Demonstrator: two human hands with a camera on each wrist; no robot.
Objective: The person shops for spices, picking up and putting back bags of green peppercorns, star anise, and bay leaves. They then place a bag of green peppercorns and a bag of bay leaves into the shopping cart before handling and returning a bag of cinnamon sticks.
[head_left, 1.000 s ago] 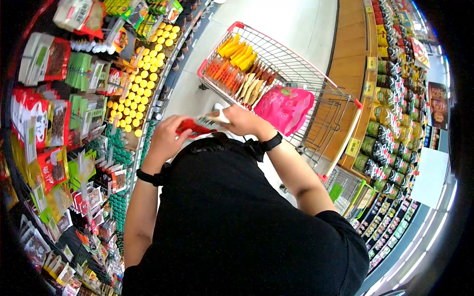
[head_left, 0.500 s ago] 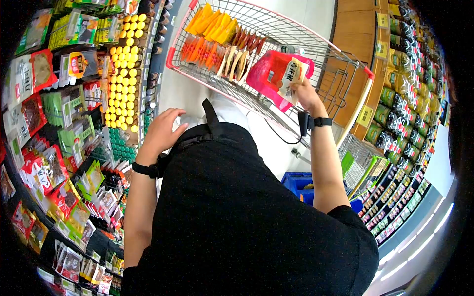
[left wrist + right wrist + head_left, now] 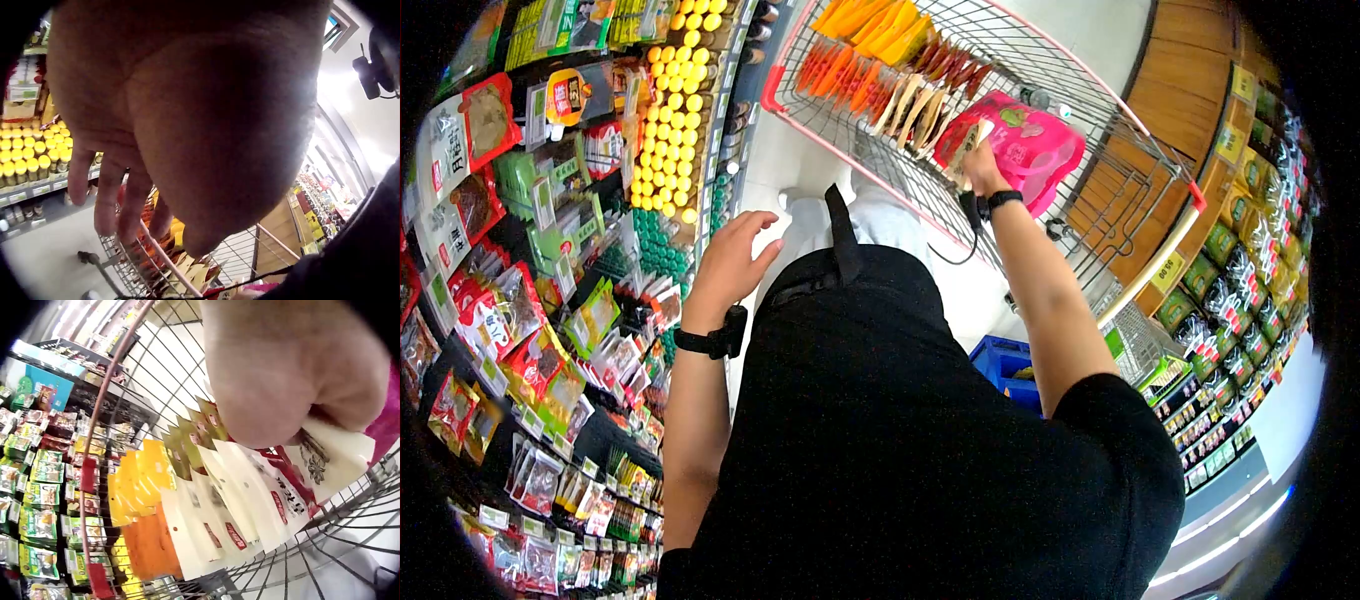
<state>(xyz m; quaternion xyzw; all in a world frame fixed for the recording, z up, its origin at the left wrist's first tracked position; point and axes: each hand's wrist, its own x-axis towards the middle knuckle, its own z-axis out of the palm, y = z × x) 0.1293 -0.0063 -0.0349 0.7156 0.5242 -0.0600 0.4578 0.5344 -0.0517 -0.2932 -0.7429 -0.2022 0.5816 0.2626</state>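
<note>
My right hand [image 3: 981, 172] is down inside the shopping cart [image 3: 850, 165]. It grips the top of a cream-and-red seasoning packet [image 3: 328, 456], which stands at the end of a row of similar cream packets [image 3: 234, 500] in the right wrist view. Beside that row are orange packets [image 3: 840, 75], yellow packets [image 3: 890, 35] and dark red-brown packets [image 3: 960, 68], all upright in lines. A bright pink bag [image 3: 1040, 160] lies right by the hand. My left hand [image 3: 735, 258] hangs before the waist with fingers apart and holds nothing.
Shelves of hanging packets [image 3: 495, 310] and yellow-capped jars [image 3: 665, 140] line the left side. Behind the cart is a wooden display [image 3: 1180, 70] with stacked bags [image 3: 1225, 250]. A blue crate [image 3: 1005, 360] sits on the floor near my right elbow.
Both hands were together on the packet; the left let go. My right hand carried the packet over the pink bag, then down beside the cream packets.
</note>
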